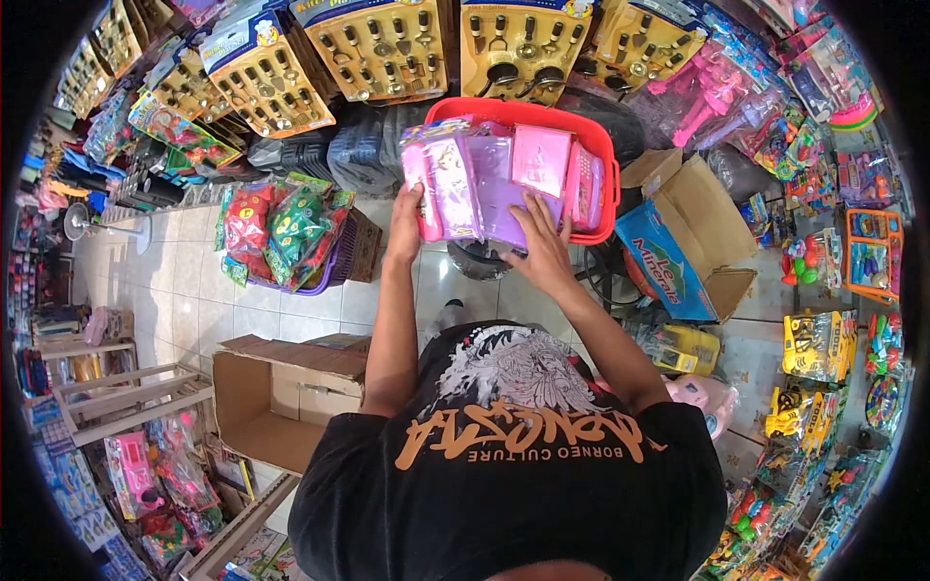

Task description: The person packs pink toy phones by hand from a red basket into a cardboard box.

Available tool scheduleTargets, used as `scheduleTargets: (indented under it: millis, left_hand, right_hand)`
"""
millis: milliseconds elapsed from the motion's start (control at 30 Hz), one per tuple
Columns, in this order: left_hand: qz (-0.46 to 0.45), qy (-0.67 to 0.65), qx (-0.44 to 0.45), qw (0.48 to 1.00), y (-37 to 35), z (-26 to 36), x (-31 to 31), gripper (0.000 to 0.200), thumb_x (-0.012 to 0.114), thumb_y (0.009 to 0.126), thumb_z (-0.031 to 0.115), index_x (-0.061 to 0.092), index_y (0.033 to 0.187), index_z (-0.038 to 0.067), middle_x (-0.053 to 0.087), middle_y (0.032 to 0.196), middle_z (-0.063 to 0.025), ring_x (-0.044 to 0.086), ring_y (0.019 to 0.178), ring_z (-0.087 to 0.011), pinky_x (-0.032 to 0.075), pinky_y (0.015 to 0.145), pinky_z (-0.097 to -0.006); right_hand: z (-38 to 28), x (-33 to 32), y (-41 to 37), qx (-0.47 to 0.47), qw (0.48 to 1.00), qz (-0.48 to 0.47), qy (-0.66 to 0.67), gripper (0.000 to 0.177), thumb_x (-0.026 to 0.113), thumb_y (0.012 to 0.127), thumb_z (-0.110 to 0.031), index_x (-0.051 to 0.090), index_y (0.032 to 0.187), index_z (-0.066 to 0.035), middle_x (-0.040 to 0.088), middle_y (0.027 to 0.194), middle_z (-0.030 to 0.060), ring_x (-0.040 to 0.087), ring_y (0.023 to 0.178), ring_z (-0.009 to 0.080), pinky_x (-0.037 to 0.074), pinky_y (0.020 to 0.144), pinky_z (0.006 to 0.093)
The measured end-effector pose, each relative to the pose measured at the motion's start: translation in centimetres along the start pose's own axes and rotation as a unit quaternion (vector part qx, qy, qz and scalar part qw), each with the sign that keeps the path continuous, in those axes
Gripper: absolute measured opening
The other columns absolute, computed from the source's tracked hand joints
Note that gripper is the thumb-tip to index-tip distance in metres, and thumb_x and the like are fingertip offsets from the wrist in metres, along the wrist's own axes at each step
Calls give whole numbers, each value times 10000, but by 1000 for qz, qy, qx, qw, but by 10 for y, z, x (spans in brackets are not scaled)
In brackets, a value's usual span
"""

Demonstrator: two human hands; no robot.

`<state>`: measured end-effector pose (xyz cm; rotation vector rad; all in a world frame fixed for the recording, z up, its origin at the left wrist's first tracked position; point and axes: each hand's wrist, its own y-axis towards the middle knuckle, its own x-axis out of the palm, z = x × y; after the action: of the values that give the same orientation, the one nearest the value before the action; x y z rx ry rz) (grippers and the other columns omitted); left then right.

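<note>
The left hand's (412, 223) grip holds the pink pack (448, 184) over the red basket's (599, 131) left side while the right hand (542, 247) spreads loosely on the purple pack (499, 211), so slick wrapping could let the pink pack slip floorward.

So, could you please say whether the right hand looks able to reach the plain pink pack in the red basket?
Probably yes: the right hand is at the near edge of the plain pink pack, whose face looks mostly uncovered.

Pink and purple packets (491, 167) hide the bottom of the red basket (609, 184).
</note>
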<state>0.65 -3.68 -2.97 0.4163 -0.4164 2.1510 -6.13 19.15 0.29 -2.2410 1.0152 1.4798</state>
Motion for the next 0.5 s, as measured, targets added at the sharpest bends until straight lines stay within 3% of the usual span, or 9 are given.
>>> scheduleTargets:
  millis: [133,267,333,400,467,500]
  left_hand:
    - [-4,-53,31,998,-6,11,-14,405,468,917,189,410,1279,16,539,1151,-65,518,1033,-142,391,922,-287]
    - [24,-134,30,990,-7,15,-40,457,492,887,215,397,1294,31,531,1193,-76,524,1083,-179,406,944,-326]
    - [21,-202,14,979,-7,19,-48,467,488,880,246,405,1285,30,536,1185,-89,535,1076,-203,428,932,-360]
    - [40,-187,31,981,-6,22,-51,490,517,852,328,458,1229,22,571,1134,-107,566,1032,-238,430,939,-400]
    - [43,-183,31,982,-4,22,-51,457,503,867,286,444,1241,30,557,1152,-95,554,1048,-218,428,933,-375]
    - [47,-178,29,983,-2,21,-51,428,489,882,244,431,1252,37,544,1171,-83,541,1065,-198,427,928,-350]
  right_hand:
    - [10,3,3,-3,998,52,20,581,738,696,-174,529,1236,-121,314,1427,154,238,1353,302,194,1072,498]
    - [20,-2,7,-44,992,102,56,520,729,710,-144,565,1200,-86,414,1359,174,328,1306,321,277,1051,448]
    - [24,-11,14,-64,979,149,127,518,685,764,-173,523,1245,-69,494,1267,209,416,1213,397,355,988,462]
    - [26,-24,18,-81,972,173,134,511,658,796,-166,494,1261,-32,528,1228,216,486,1156,377,393,956,418]
    - [22,-38,17,25,940,193,281,473,619,833,-163,482,1252,8,557,1178,215,540,1109,319,415,926,369]
    - [19,-48,18,38,944,209,253,371,543,894,-168,495,1206,27,593,1086,182,587,990,233,438,859,320]
